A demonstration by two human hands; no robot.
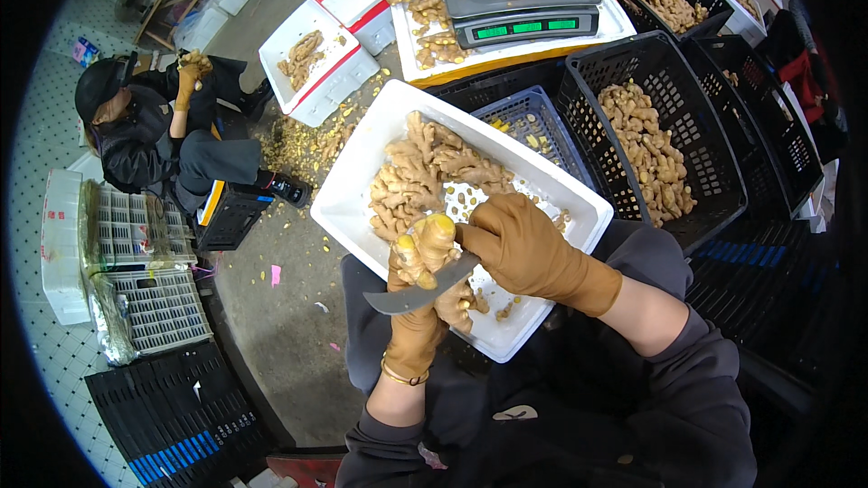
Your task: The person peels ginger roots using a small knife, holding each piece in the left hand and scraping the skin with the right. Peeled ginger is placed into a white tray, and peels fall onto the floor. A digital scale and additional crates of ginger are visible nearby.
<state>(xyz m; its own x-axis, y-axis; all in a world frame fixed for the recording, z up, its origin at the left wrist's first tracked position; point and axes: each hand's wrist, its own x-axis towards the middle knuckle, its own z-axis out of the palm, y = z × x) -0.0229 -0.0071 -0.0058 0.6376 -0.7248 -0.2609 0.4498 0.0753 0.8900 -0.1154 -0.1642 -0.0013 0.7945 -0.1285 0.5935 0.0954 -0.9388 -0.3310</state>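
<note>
My left hand (415, 332), in a brown glove, holds a ginger root (430, 247) over a white foam box (573, 200) that rests on my lap. Cut yellow faces show at the root's upper knobs. In my gloved right hand (525, 251) is a knife with a curved blade (420, 293), its handle mostly hidden by the fingers. The blade lies across the lower part of the root; whether it touches is unclear. Whole ginger roots (413, 176) fill the box's far left part, and small trimmed bits lie on its floor.
A digital scale (519, 0) bearing ginger stands ahead on a foam lid. Black crates (719, 169) with ginger stand at right, beside a blue basket (583, 166). At left, another gloved person (146, 129) sits holding ginger, near a foam box (332, 91). Scraps litter the floor.
</note>
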